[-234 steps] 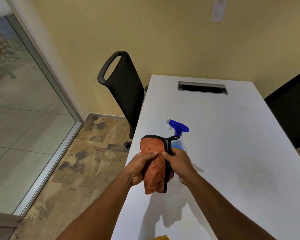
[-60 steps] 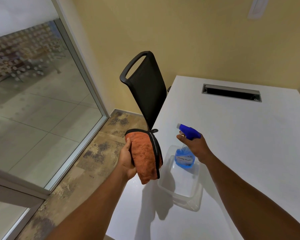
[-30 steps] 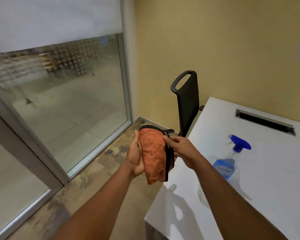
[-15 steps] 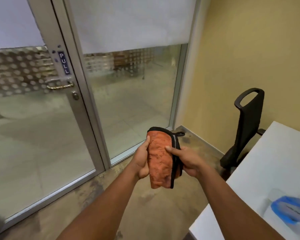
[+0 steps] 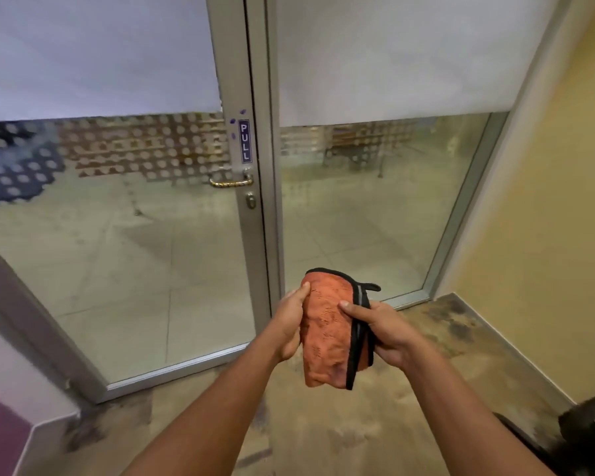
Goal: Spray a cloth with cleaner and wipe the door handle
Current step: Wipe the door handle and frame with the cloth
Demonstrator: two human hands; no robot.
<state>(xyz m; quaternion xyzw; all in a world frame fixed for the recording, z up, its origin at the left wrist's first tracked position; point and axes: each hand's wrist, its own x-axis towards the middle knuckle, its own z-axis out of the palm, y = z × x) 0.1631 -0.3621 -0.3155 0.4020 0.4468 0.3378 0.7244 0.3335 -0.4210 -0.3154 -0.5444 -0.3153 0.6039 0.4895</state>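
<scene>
Cloth (image 5: 327, 333), orange with black edging, folded and held upright between both hands in front of a glass door (image 5: 117, 255). Left hand (image 5: 291, 324) cups the cloth's left side, thumb pressed along the upper edge; its grip is clamped on the fabric. Right hand (image 5: 382, 333) clasps the right side, thumb laid across the orange face and fingers wrapped behind the black edging, so this grip too is clamped on the cloth. A small black loop (image 5: 371, 287) sticks out at the cloth's top right corner. Handle (image 5: 231, 182), a brass-coloured lever, sits on the metal door frame (image 5: 244, 80) well above and to the left of the hands, apart from the cloth. A sign (image 5: 244, 141) reading PULL is fixed on the frame just above the handle, and a keyhole (image 5: 251, 201) lies just below it. White blinds (image 5: 93, 53) cover the upper glass. A yellow wall (image 5: 550, 214) stands at right; mottled brown floor (image 5: 323, 438) lies beneath the arms. A dark, blurred object at the lower right corner cannot be identified.
</scene>
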